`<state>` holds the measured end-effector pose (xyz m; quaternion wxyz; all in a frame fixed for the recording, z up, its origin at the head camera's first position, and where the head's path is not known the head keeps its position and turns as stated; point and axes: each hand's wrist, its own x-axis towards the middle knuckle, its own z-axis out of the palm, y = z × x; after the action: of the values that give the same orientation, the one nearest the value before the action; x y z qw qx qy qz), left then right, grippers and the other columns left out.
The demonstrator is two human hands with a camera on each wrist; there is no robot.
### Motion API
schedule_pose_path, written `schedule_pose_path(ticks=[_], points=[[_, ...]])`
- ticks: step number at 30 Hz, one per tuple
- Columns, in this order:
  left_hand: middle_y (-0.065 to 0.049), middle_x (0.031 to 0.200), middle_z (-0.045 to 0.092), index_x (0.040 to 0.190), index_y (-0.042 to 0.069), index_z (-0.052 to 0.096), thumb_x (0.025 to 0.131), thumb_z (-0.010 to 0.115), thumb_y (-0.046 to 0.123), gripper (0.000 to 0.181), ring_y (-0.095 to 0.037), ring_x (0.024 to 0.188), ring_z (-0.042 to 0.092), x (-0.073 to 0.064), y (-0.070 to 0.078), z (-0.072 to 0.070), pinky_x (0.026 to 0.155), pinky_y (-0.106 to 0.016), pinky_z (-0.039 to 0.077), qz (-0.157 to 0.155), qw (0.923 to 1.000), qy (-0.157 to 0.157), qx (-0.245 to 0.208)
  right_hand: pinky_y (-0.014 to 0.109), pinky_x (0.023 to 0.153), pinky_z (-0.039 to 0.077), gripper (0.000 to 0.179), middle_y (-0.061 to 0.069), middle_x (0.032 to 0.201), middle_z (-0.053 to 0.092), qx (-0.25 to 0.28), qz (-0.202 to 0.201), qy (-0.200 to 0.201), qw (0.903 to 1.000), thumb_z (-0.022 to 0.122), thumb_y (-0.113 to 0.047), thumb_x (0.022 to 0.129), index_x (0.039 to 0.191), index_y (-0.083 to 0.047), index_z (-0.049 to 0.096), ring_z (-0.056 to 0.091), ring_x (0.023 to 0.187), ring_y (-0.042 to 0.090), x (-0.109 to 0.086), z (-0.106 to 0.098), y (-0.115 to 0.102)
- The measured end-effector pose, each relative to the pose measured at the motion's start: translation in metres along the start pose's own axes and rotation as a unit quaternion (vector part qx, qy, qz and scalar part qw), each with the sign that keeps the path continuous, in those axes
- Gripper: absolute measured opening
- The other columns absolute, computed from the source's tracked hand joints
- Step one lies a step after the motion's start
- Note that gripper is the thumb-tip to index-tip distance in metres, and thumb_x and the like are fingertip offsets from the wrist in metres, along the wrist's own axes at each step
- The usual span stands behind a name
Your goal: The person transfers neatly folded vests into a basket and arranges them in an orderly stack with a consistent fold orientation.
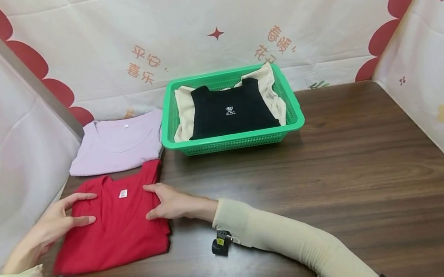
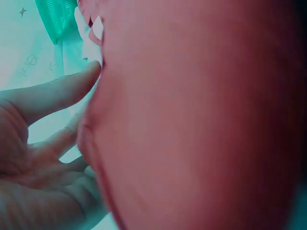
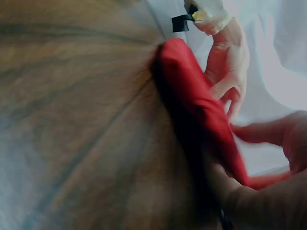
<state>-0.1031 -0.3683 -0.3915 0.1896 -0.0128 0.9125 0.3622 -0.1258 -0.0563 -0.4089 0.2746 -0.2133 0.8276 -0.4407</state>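
Observation:
A folded red shirt (image 1: 113, 233) with a small white neck label (image 1: 123, 193) lies at the table's left front. My left hand (image 1: 56, 219) grips its left side, thumb and index finger spread on the cloth. On the opposite side my right hand (image 1: 169, 201) holds the shirt the same way. In the right wrist view, the red shirt (image 3: 196, 96) is seen edge-on between the fingers of my right hand (image 3: 273, 163). The red cloth (image 2: 182, 115) fills much of the left wrist view, hiding some fingertips of my left hand (image 2: 48, 143).
Behind the red shirt lies a folded lilac shirt (image 1: 119, 143). A green basket (image 1: 230, 140) at the back middle holds a folded black top (image 1: 229, 112) over cream cloth (image 1: 276, 91). Patterned white curtains (image 1: 208, 21) enclose the brown wooden table (image 1: 333, 180) at the back and sides.

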Motion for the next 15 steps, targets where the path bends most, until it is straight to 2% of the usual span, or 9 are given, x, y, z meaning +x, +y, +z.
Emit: schedule_pose_path(ticks=[3,7,11,15], points=[[-0.035,0.148,0.039,0.157,0.001,0.038,0.089,0.080,0.028,0.084,-0.041,0.121,0.049,0.000,-0.001,0.001,0.076,-0.027,0.055,-0.006,0.9999,0.006,0.010,0.026,0.111,0.047,0.084,0.002,0.160,0.046,-0.042,0.013,0.031,0.9985,0.082,-0.015,0.084,0.159,-0.018,0.043,0.044,0.146,0.018,0.003,0.002,0.000],[-0.034,0.146,0.043,0.161,0.004,0.032,0.086,0.082,0.031,0.093,-0.034,0.116,0.055,0.000,-0.004,0.001,0.076,-0.028,0.056,-0.014,0.9998,0.003,0.015,0.025,0.104,0.051,0.089,0.000,0.162,0.044,-0.051,0.025,0.038,0.9977,0.084,-0.012,0.081,0.159,-0.021,0.043,0.043,0.147,0.017,0.004,0.000,-0.001],[-0.033,0.145,0.044,0.161,0.004,0.030,0.085,0.082,0.030,0.096,-0.029,0.112,0.058,0.000,-0.010,-0.001,0.076,-0.029,0.058,-0.017,0.9998,-0.003,0.004,0.024,0.103,0.052,0.089,0.000,0.162,0.045,-0.069,0.014,0.036,0.9969,0.084,-0.013,0.080,0.159,-0.021,0.043,0.044,0.147,0.017,0.002,-0.006,-0.003],[-0.032,0.147,0.040,0.161,0.006,0.029,0.085,0.083,0.032,0.097,-0.030,0.114,0.055,0.000,-0.012,-0.003,0.076,-0.031,0.059,-0.026,0.9996,-0.003,-0.009,0.025,0.107,0.049,0.089,-0.002,0.163,0.043,-0.109,-0.007,0.030,0.9936,0.083,-0.015,0.081,0.160,-0.022,0.041,0.043,0.148,0.017,-0.001,-0.013,-0.008]])
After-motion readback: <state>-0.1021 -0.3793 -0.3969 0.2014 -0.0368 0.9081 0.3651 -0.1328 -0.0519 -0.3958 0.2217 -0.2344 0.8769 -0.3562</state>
